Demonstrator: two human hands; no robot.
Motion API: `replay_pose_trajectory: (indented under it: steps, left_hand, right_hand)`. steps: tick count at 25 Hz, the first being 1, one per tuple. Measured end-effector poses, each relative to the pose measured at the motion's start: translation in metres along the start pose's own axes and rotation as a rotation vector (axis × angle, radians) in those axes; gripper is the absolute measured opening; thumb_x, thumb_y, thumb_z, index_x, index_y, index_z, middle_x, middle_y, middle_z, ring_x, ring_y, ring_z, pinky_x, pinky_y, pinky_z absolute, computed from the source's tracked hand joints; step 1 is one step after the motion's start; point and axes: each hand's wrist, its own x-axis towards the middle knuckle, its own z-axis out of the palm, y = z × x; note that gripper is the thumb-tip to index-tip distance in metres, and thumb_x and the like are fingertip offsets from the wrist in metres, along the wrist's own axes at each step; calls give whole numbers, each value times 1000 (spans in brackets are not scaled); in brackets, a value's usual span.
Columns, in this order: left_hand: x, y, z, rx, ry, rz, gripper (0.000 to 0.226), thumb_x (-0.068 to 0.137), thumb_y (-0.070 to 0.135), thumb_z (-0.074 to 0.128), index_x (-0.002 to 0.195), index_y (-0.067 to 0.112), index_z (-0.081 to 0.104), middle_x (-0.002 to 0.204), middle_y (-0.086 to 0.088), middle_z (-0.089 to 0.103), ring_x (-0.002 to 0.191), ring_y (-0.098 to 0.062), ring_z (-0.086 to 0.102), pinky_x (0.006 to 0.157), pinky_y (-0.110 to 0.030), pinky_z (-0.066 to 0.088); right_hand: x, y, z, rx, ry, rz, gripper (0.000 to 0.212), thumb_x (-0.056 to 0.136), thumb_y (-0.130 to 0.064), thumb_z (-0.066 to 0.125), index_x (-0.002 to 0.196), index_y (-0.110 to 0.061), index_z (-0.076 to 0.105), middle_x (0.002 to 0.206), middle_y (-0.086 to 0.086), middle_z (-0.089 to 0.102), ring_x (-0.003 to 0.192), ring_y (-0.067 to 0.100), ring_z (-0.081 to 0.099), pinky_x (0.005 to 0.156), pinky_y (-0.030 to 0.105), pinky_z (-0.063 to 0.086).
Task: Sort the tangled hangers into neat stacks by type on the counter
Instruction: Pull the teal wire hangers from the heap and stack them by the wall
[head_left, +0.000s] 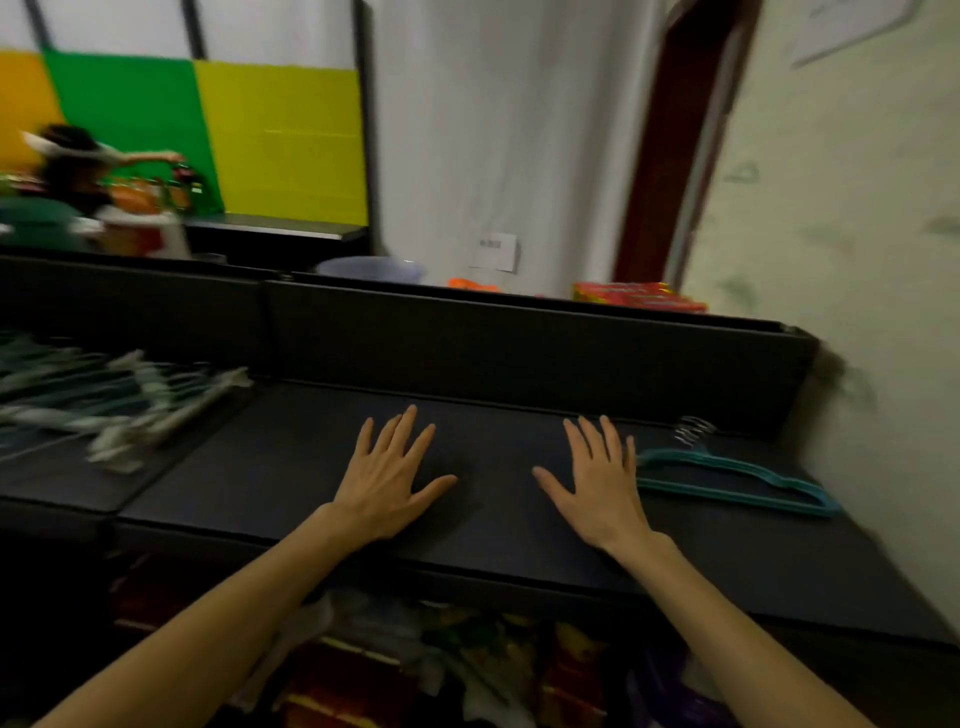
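My left hand (387, 475) lies flat on the dark counter (291, 467), fingers spread, holding nothing. My right hand (597, 480) lies flat a little to its right, also spread and empty. Just right of my right hand sits a small stack of teal hangers (737, 480) with metal hooks (693, 428) pointing to the back; my little finger is close to it, touching or not I cannot tell. A blurred tangled pile of pale and teal hangers (119, 405) covers the counter's far left.
A dark raised back panel (519, 348) borders the counter behind. A pale wall (857, 260) closes the right side. Beyond the panel a person (72, 176) stands at back left, with a basin (371, 267) and colourful packets (639, 296). Bags lie below the counter's front edge.
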Motion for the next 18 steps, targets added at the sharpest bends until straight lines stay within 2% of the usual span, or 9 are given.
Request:
replay_pose_trajectory:
  steps: [3,6,9,12,15,18]
  left_hand:
    - [-62,-119,-12,33,154,-164,82,96,74,19,159,21,20,168,-9,8,152,-28,17,125,-50,8]
    - [-130,-224,-20,-47,274,-401,76,97,69,25,153,17,34,162,-8,29,146,-28,31,121,-47,23]
    - [-195,-317,-28,-28,282,-571,80,95,70,20,152,16,33,160,-9,31,144,-28,33,118,-46,26]
    - [-245,-389,-32,-43,309,-701,83,93,71,23,154,15,28,161,-11,28,144,-30,33,118,-47,27]
    - [-267,-437,-38,-55,362,-752,86,93,72,30,156,13,22,162,-12,26,146,-30,31,119,-47,26]
    - [-268,-483,-49,-51,414,-684,84,93,70,37,156,16,22,161,-8,29,144,-27,34,118,-47,30]
  right_hand:
    - [22,-126,39,130,47,-123,76,95,-56,51,156,-18,25,161,3,28,153,23,9,124,50,7]
    - [34,-251,72,230,26,-244,76,96,-55,52,156,-18,25,161,2,28,153,23,11,124,47,9]
    - [49,-369,98,256,-13,-428,74,97,-56,48,156,-18,25,161,1,28,153,23,10,125,47,10]
    - [73,-467,118,304,-17,-564,72,96,-56,50,154,-17,33,157,2,35,151,23,16,124,45,15]
    - [102,-546,137,318,-37,-636,73,95,-57,51,154,-17,33,157,2,36,151,23,17,123,40,14]
    - [136,-612,152,327,-22,-667,74,95,-57,52,154,-17,32,156,3,36,150,24,20,123,41,16]
